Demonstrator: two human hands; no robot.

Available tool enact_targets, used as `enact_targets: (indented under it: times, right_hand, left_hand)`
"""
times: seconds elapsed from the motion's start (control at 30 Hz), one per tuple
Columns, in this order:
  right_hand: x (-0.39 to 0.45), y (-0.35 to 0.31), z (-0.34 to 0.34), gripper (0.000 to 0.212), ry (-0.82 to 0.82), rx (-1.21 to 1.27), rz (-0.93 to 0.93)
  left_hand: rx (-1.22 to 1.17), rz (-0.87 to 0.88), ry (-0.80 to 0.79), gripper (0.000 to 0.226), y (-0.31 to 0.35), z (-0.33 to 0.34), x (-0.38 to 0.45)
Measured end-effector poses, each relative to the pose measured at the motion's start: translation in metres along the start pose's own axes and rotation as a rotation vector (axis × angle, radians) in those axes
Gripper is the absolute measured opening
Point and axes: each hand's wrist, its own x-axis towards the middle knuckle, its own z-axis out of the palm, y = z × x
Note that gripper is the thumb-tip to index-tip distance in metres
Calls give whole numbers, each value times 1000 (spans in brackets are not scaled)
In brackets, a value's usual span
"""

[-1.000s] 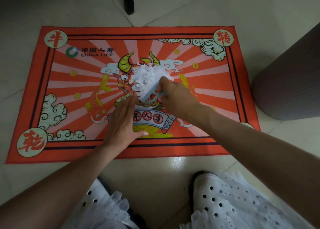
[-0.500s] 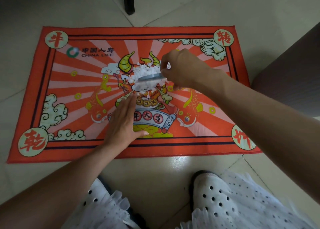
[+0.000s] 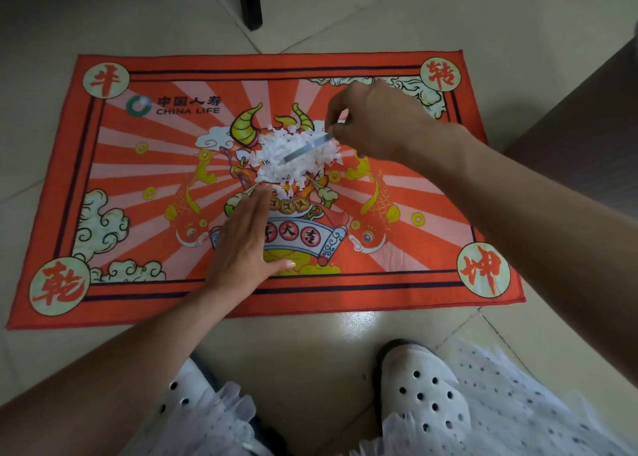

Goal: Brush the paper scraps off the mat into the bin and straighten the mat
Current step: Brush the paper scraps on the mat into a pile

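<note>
An orange-red printed mat point(image 3: 103, 165) lies on the tiled floor, slightly askew. A pile of white paper scraps point(image 3: 293, 160) sits at its middle. My right hand point(image 3: 373, 121) hovers at the pile's right side and grips a small blue-grey brush point(image 3: 305, 148), which lies over the scraps. My left hand point(image 3: 247, 238) rests flat on the mat just in front of the pile, fingers straight and fingertips touching the nearest scraps. The bin point(image 3: 587, 127) is the dark rounded shape at the right edge.
A dark furniture leg point(image 3: 249, 0) stands on the floor behind the mat. My white perforated shoes point(image 3: 424, 390) and white dotted skirt point(image 3: 518, 407) are at the bottom, just in front of the mat's near edge.
My right hand has lifted the brush from the near side of the pile and carried it up and to the right. The view has shifted a little. My left hand has stayed put.
</note>
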Motion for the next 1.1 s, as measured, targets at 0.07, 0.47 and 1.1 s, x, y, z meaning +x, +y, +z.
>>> enact_targets:
  times: [0.07, 0.47, 1.1]
  right_hand:
    - [0, 6, 0, 20, 0, 2, -13]
    - [8, 31, -7, 22, -15, -32, -20]
    - [42, 61, -18, 38, -44, -172, -61]
  left_hand:
    - [1, 6, 5, 128, 2, 1, 1]
    - [-3, 7, -19, 125, 9, 1, 15]
    - [-5, 35, -76, 117, 22, 0, 49]
